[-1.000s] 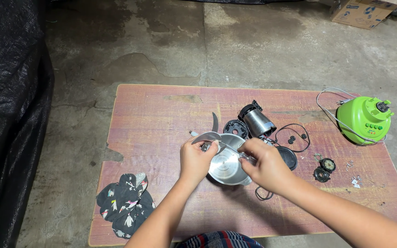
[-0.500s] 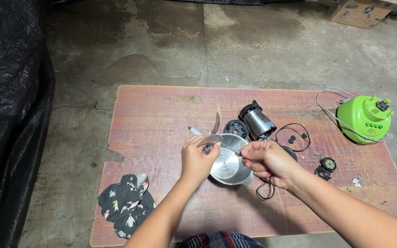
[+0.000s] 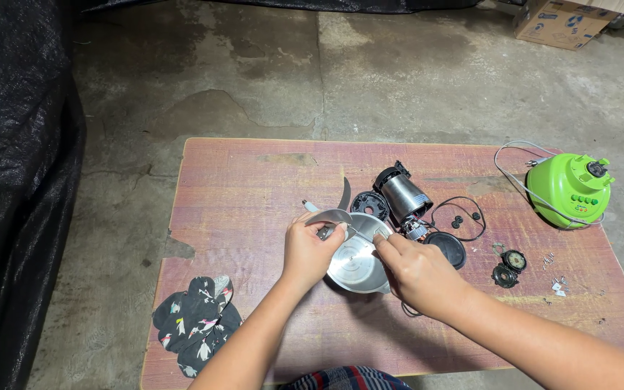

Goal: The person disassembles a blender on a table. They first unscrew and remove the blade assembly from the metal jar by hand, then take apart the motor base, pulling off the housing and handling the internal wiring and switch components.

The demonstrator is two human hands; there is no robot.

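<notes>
Low reddish wooden counter [image 3: 254, 188] on concrete floor [image 3: 254, 65], seen from above. Steel bowl [image 3: 355, 263] at counter centre, tilted toward the camera, held between both hands. Left hand [image 3: 310, 249] on bowl's left rim, grip clamped on a curved metal blade piece [image 3: 330, 216] at the rim's top. Right hand [image 3: 417, 271] on bowl's right rim, grip pinched on the rim edge by thumb and forefinger. Second curved blade [image 3: 344, 193] sticking up just behind the bowl. Cylindrical motor [image 3: 402, 195] lying tilted just behind right of bowl, black round part [image 3: 370, 204] beside it. Black disc [image 3: 448, 249] near right hand, black cable loop [image 3: 464, 217] past it. Small round parts [image 3: 508, 267] and loose screws [image 3: 557, 285] further right. Green appliance housing [image 3: 570, 191] with grey cord at far right. Patterned dark cloth [image 3: 196, 321] at near-left corner. Cardboard box [image 3: 559, 22] on floor, top right.
</notes>
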